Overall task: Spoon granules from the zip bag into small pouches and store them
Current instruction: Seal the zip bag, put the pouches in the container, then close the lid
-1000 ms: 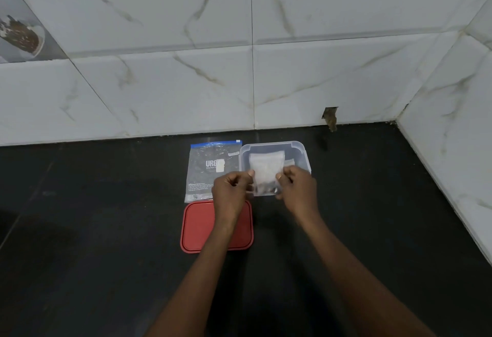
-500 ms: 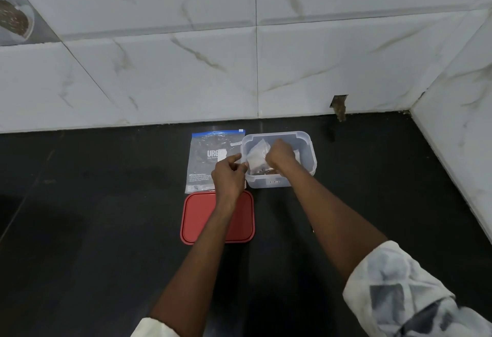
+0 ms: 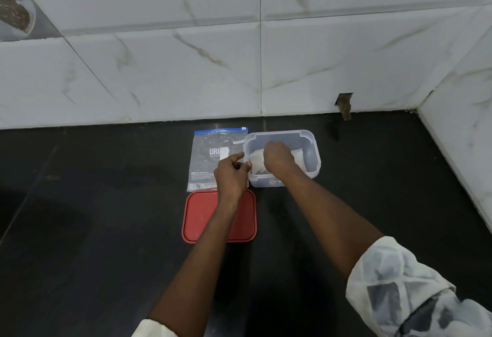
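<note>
A clear plastic container (image 3: 311,150) stands open on the black counter. My right hand (image 3: 277,156) is inside it, closed over a small white pouch (image 3: 257,160) that it presses down. My left hand (image 3: 231,174) hovers just left of the container's near-left corner, fingers loosely curled with the index finger extended, holding nothing I can see. A clear zip bag (image 3: 209,155) with a blue seal strip and white print lies flat to the left of the container. The container's red lid (image 3: 198,216) lies on the counter in front of the zip bag, partly under my left forearm.
A white marble-tiled wall (image 3: 239,57) runs along the back of the counter and a side wall (image 3: 463,123) closes the right. A small hole in the tile (image 3: 345,102) sits behind the container. Bare black counter (image 3: 93,203) spreads to the left and front.
Both hands held the pouch above the container; my right hand has since pushed it down inside, and my left hand has let go and drawn back to the left.
</note>
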